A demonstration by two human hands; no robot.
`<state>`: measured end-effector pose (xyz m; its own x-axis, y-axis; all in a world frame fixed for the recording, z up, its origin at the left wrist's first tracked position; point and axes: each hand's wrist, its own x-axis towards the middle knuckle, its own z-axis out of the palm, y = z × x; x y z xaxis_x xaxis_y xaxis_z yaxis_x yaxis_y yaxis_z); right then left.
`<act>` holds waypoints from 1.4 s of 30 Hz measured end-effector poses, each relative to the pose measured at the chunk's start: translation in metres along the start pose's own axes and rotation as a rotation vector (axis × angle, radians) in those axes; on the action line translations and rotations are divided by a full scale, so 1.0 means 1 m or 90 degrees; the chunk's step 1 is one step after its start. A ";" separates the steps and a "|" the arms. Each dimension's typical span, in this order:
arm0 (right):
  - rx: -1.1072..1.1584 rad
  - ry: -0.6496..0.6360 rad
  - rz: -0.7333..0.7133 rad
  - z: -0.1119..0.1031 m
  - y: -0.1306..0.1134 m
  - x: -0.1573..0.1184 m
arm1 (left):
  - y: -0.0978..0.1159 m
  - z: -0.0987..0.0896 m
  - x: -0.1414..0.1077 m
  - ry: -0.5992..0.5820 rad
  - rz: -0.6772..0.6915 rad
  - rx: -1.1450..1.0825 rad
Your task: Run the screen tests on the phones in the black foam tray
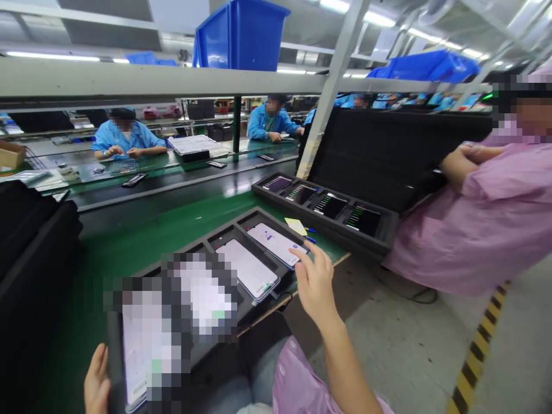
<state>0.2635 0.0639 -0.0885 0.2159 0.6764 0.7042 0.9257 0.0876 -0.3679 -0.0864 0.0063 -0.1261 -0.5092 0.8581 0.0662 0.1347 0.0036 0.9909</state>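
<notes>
Beneath right fingers (305, 260): phone (271, 238) (screen lit), in black tray (115, 348).

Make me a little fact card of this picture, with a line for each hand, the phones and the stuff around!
Left hand: at the near foam tray's left end; grip unclear
Right hand: over the rightmost near phone; touch unclear
Near phones: four, pale lit screens; two pixelated
Far foam tray: four phones, coloured lines on dark screens
Between trays: yellow note
Shelf: blue bin
Right side: person in pink
</notes>
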 end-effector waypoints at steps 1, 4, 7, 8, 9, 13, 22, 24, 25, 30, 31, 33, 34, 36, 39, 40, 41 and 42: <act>0.052 -0.002 -0.027 0.000 -0.011 -0.004 | 0.007 0.003 -0.002 0.008 -0.041 -0.045; 0.222 -0.052 -0.145 0.004 -0.055 -0.016 | 0.027 0.011 -0.016 -0.003 -0.113 -0.125; 0.349 -0.139 -0.271 0.008 -0.099 -0.027 | 0.037 0.018 -0.030 0.022 -0.155 -0.127; 0.377 -0.167 -0.299 0.010 -0.111 -0.030 | 0.039 0.019 -0.033 0.026 -0.169 -0.128; 0.398 -0.190 -0.318 0.012 -0.121 -0.032 | 0.039 0.020 -0.035 0.026 -0.179 -0.131; 0.424 -0.257 -0.362 0.020 -0.142 -0.040 | 0.042 0.019 -0.034 0.018 -0.165 -0.115; 0.364 -0.280 -0.416 0.023 -0.148 -0.047 | 0.034 0.014 -0.028 -0.013 -0.161 -0.081; 0.324 -0.280 -0.419 0.022 -0.149 -0.047 | 0.032 0.013 -0.028 0.003 -0.172 -0.111; 0.306 -0.283 -0.418 0.022 -0.150 -0.048 | 0.032 0.013 -0.027 0.007 -0.176 -0.120; 0.265 -0.289 -0.404 0.021 -0.152 -0.052 | 0.034 0.012 -0.027 -0.018 -0.175 -0.087; 0.263 -0.291 -0.401 0.021 -0.152 -0.052 | 0.035 0.013 -0.028 -0.018 -0.172 -0.089; 0.262 -0.293 -0.394 0.021 -0.152 -0.052 | 0.039 0.015 -0.029 -0.007 -0.169 -0.112; 0.262 -0.295 -0.392 0.021 -0.152 -0.052 | 0.041 0.016 -0.030 0.000 -0.171 -0.125; 0.261 -0.301 -0.389 0.020 -0.153 -0.051 | 0.045 0.018 -0.031 0.008 -0.176 -0.140; 0.259 -0.321 -0.383 0.019 -0.155 -0.051 | 0.047 0.018 -0.030 0.011 -0.183 -0.132; 0.259 -0.327 -0.383 0.019 -0.156 -0.051 | 0.046 0.017 -0.029 0.013 -0.183 -0.126; 0.260 -0.332 -0.383 0.020 -0.158 -0.051 | 0.046 0.016 -0.027 0.014 -0.182 -0.120; 0.261 -0.334 -0.384 0.020 -0.159 -0.051 | 0.045 0.016 -0.026 0.015 -0.180 -0.114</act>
<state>0.0989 0.0302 -0.0786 -0.5336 0.6693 0.5170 0.6306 0.7222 -0.2841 -0.0538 -0.0078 -0.0854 -0.5253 0.8238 -0.2132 -0.1647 0.1474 0.9753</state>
